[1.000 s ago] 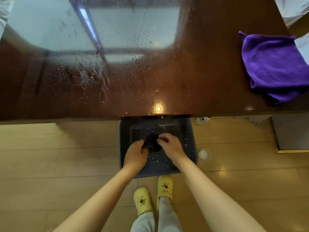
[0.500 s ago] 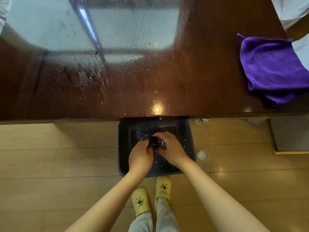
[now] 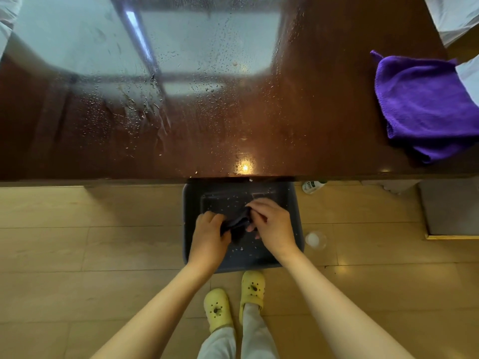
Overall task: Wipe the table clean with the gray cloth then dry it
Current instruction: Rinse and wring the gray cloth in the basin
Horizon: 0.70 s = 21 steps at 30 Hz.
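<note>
Change: while the cloth (image 3: 237,225) was kept over the basin (image 3: 294,216), it was seen drawn out between the two hands, where half a second before it had been bunched tight under them; the right hand (image 3: 272,226) had been shifted toward 1 o'clock.
Meaning: wringing was judged nearly finished, so the cloth would soon be fit for another pass; the table (image 3: 324,112) was not yet clean.
Left hand (image 3: 208,238): closed around the cloth's near end, knuckles up.
Right hand: pinched shut on the cloth's far end, fingers curled under.
Cloth place: held between the hands above the basin floor, at 6 o'clock from the table's middle and below its near edge.
Table state: droplets and smears were spread from 9 to 12 o'clock; the 3 o'clock part looked drier.
Towel (image 3: 425,107): left lying at 3 o'clock, close to the near edge, untouched, presumably for drying.
Edges: the near edge was set directly over the basin's far wall, so the hands would have to be drawn back toward 6 o'clock before being raised.
Open room: the floor at 9 o'clock was bare; a bottle (image 3: 312,186) and a small round object (image 3: 315,239) were noted just beside the basin at 3 o'clock.
</note>
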### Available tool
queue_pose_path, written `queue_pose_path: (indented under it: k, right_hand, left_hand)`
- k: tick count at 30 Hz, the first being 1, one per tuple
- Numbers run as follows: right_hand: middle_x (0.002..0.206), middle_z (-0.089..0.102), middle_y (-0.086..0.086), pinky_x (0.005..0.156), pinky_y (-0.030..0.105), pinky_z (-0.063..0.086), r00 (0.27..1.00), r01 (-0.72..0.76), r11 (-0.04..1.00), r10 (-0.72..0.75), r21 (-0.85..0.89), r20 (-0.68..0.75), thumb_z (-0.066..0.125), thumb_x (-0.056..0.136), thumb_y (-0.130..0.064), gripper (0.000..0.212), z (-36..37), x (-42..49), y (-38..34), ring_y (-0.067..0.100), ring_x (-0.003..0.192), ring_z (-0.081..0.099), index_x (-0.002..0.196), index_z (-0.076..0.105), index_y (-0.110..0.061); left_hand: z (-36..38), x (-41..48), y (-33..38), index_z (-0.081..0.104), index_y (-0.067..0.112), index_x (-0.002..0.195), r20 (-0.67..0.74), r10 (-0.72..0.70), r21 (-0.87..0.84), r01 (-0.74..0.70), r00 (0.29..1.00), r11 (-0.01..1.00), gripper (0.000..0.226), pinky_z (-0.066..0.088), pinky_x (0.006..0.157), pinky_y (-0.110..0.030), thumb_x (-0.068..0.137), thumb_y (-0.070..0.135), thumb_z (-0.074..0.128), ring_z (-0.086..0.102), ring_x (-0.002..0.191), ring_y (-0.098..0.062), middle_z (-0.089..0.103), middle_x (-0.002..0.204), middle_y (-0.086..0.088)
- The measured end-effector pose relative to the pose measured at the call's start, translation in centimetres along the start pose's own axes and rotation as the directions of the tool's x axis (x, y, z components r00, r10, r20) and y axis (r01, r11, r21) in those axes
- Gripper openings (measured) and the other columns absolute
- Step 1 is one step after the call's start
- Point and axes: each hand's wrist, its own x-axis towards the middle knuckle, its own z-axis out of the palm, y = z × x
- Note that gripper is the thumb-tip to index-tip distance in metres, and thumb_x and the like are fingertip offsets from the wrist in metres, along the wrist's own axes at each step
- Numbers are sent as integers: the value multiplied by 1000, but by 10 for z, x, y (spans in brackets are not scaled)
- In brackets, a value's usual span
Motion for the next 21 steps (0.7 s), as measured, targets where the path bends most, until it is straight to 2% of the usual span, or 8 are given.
queue_pose_path:
  k: [2,4,6,8,11,16,19,21]
  right_hand:
    - [108,62,7,59,16,54,992,-125,989,126,84,0,52,90,-3,22,0,-7,5,6,71,67,105,66,-12]
    - [104,65,1,69,22,57,992,-129,991,130,47,-5,51,91,-8,22,0,-6,8,6,80,67,105,66,-16]
    - [94,67,-2,73,29,55,992,-128,989,128,-69,0,49,93,-16,18,-2,-3,7,8,81,65,100,65,-19]
    - [90,67,4,70,35,51,997,-82,970,83,-230,-5,46,95,-21,17,-5,5,7,18,81,63,99,61,-14]
    - [80,63,10,60,34,41,1000,11,920,-17,-393,-12,43,96,-19,18,-13,19,6,23,70,56,100,56,-6]
    - [66,49,-7,50,17,34,991,-113,981,122,-154,47,38,98,-20,13,-14,31,1,6,56,45,92,47,-13]
    - [68,49,-4,54,23,34,982,-173,978,181,-116,59,37,99,-20,14,-13,34,3,9,58,45,91,45,-12]
    - [73,51,-2,56,25,35,972,-212,970,222,-115,74,37,99,-21,17,-13,37,4,12,64,48,94,47,-8]
  left_hand:
    - [-3,7,-5,58,14,102,24,-65,33,64,998,997,21,32,83,-25,81,16,61,38,106,-21,48,110,-6]
    - [-4,15,-6,54,14,102,14,-73,5,73,997,997,20,35,85,-28,82,15,58,38,110,-23,48,113,-7]
    - [-5,20,-6,49,15,101,23,-75,-116,78,997,990,15,43,81,-31,86,13,53,50,100,-23,56,103,-3]
    - [-6,23,-6,42,22,98,71,-59,-247,75,996,966,14,44,62,-22,90,13,49,58,76,-16,57,84,6]
    - [-8,31,-8,39,22,102,73,-18,-345,42,997,937,13,40,58,-12,93,15,46,55,73,-1,56,89,6]
    - [-10,44,-6,38,20,112,70,46,-385,-16,996,923,18,47,58,-10,94,20,42,55,78,1,52,94,13]
    - [-14,50,-6,33,27,124,169,44,-384,25,985,923,36,45,59,-9,91,30,49,54,85,-2,48,105,10]
    - [-17,54,-9,29,33,130,281,1,-383,111,960,917,56,46,71,-16,83,40,59,52,97,-9,45,116,6]
